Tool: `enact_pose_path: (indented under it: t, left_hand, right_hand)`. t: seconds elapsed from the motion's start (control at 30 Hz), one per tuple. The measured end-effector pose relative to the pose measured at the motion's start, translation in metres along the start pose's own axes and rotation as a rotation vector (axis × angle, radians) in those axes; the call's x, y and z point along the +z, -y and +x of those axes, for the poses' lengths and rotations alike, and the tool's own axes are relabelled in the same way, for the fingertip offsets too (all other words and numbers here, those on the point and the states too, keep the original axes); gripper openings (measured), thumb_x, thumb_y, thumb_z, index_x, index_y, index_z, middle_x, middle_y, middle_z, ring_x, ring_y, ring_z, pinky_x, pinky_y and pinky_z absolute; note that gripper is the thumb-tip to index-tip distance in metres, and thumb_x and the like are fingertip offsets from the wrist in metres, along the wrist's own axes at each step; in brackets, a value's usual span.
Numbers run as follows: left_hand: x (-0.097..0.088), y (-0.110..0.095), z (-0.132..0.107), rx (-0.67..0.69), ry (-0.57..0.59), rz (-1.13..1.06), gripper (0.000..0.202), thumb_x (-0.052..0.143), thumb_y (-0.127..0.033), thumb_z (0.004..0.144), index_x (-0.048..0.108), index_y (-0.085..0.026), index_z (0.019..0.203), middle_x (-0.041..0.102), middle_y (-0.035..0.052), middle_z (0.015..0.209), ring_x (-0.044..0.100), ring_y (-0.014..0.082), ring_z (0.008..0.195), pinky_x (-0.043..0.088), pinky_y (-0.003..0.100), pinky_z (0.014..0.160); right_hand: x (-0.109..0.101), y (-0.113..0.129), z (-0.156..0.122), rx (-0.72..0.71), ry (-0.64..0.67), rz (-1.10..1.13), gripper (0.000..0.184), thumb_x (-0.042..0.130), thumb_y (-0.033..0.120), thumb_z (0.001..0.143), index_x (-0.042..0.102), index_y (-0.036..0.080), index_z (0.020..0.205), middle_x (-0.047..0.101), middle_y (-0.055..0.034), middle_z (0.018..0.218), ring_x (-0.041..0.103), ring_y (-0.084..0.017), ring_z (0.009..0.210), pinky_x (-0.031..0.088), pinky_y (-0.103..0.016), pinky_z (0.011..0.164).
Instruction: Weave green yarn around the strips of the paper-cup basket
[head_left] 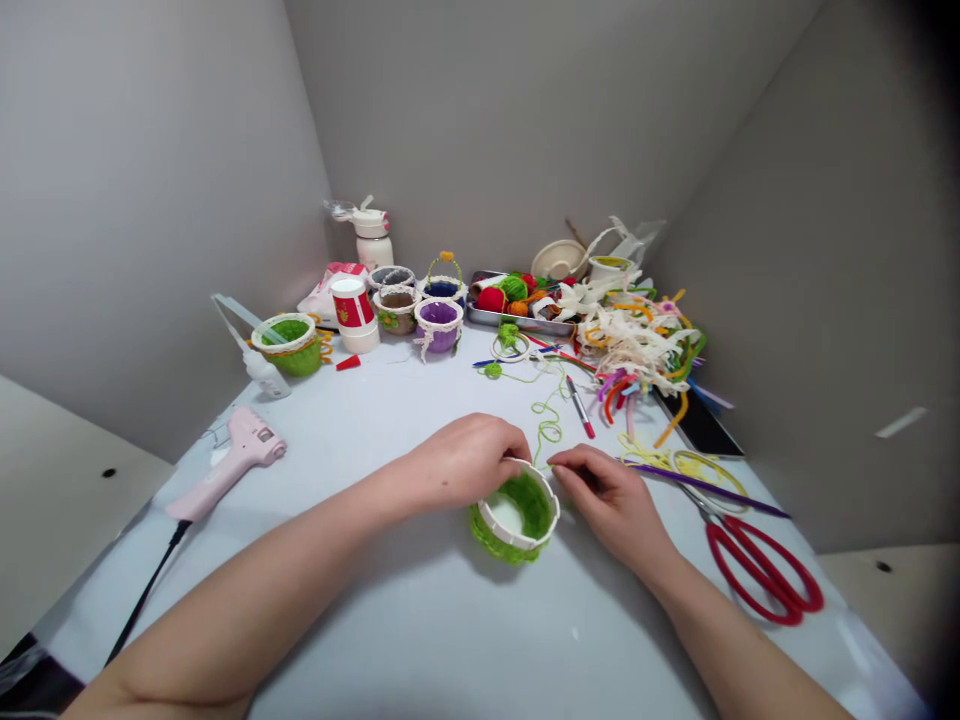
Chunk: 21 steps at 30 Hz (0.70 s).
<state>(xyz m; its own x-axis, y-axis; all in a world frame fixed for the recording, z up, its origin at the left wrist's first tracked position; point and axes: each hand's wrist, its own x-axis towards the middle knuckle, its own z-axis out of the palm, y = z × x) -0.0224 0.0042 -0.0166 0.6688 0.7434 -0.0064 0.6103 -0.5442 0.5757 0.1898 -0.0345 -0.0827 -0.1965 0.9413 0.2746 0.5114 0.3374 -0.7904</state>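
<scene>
A small white cup wrapped in green yarn (516,515) lies tilted on the white table (420,620) in front of me. My left hand (465,462) is closed over its far left rim and steadies it. My right hand (611,498) is just right of the cup, fingers pinched on the loose green yarn strand (550,425), which trails away across the table towards a small green yarn ball (508,335).
Red scissors (757,570) and purple pipe cleaners lie to the right. A pink glue gun (229,460) lies at left. Finished yarn baskets (416,300), a green basket (289,343), a tray of yarn (510,295), pens and a heap of pipe cleaners (637,345) crowd the back. Walls enclose three sides.
</scene>
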Motion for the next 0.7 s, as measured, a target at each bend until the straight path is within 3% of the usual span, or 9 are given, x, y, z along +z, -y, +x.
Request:
enact_pose_path:
  t: [0.47,0.7]
  left_hand:
    - [0.0033,0.0002,-0.0015,0.026,0.026,0.02,0.027,0.049,-0.013,0.076,0.065,-0.022,0.096,0.069,-0.0004,0.095,0.061,0.0152,0.087,0.044,0.025,0.076]
    - [0.0038,-0.0008,-0.0032,0.023,0.033,0.017,0.026,0.05,-0.014,0.075,0.066,-0.022,0.095,0.069,-0.0005,0.095,0.061,0.015,0.086,0.044,0.024,0.075]
  right_hand:
    - [-0.0011,-0.0005,-0.005,-0.032,-0.114,0.057,0.011,0.056,0.027,0.089,0.064,0.02,0.088,0.063,-0.0024,0.081,0.056,-0.014,0.069,0.043,-0.025,0.06]
    - [0.0013,0.0014,-0.0012,0.049,-0.017,-0.001,0.013,0.056,0.027,0.087,0.065,0.019,0.084,0.065,-0.0017,0.079,0.057,-0.014,0.07,0.044,-0.025,0.064]
